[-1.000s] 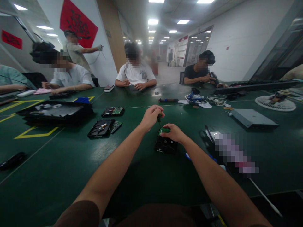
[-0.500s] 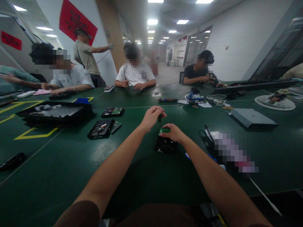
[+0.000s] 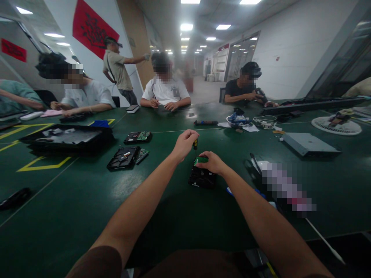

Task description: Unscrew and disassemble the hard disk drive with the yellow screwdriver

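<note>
My left hand (image 3: 185,144) is closed around the top of a small screwdriver (image 3: 195,144) with a yellow and black handle. The screwdriver stands upright, its thin shaft pointing down at the far end of a black hard drive (image 3: 202,178) on the table. A green circuit board (image 3: 200,160) lies at that end of the drive. My right hand (image 3: 213,163) grips the circuit board and drive from the right, thumb across the board. Whether the tip sits in a screw is too small to tell.
Left of my hands lie a second hard drive (image 3: 123,157), a loose circuit board (image 3: 142,156) and another drive (image 3: 138,137). A black tray (image 3: 68,139) stands farther left. On the right are a grey metal box (image 3: 310,144) and a white round grille (image 3: 336,126). Several people are around the table.
My left fingers have shifted slightly on the screwdriver, showing more of its yellow handle. My right hand and the drive stay put. The standing person at the back has moved right.
</note>
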Action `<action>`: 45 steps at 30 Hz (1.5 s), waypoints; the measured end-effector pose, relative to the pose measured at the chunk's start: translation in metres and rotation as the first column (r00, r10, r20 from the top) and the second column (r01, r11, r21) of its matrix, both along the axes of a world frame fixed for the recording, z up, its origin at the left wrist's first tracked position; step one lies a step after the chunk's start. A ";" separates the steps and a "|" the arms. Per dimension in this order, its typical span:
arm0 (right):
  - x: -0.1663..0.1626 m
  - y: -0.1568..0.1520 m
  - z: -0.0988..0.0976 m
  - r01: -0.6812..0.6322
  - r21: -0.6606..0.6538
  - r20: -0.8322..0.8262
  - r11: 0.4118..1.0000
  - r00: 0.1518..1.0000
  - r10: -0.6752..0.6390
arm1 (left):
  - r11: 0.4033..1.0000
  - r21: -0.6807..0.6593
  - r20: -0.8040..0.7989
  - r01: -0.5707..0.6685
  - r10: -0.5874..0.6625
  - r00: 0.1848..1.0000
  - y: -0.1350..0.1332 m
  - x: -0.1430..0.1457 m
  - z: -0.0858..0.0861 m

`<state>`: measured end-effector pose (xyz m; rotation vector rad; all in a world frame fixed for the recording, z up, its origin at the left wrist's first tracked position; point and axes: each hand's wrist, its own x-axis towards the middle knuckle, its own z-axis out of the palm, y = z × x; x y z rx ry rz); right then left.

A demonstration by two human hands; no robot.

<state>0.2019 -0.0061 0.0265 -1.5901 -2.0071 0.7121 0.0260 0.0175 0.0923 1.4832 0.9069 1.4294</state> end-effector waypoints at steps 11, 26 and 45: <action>0.001 0.001 0.000 -0.005 0.002 0.009 1.000 1.000 0.005 | 1.000 -0.021 0.017 0.014 -0.013 1.000 -0.002 0.000 0.002; -0.001 -0.001 0.000 0.008 0.004 0.010 1.000 1.000 -0.008 | 1.000 -0.020 -0.027 -0.016 0.015 1.000 -0.002 -0.001 0.004; 0.000 0.002 -0.001 -0.009 0.005 0.019 1.000 1.000 0.009 | 0.990 -0.033 -0.013 0.135 -0.136 0.991 -0.007 0.001 0.006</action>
